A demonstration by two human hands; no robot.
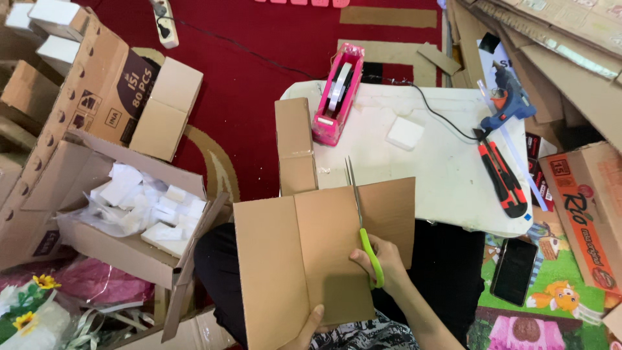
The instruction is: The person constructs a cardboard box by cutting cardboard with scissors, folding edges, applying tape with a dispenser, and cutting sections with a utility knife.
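One view only, from the camera on my head, tipped steeply down over my lap. It sits close: my right hand (382,259) and the cardboard (304,259) fill the lower middle, my left hand (310,330) just clips the bottom edge. Ahead of me, toward the top, lies the white counter (447,168), then red carpet (259,78). Boxes crowd the left and right edges.

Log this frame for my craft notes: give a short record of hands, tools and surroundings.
right hand: grips green-handled scissors, blades in the cardboard sheet
left hand: holds the sheet's near edge
table: white; holds pink tape dispenser, glue gun, utility knife, foam block
floor: open box of white pieces at left, phone at right
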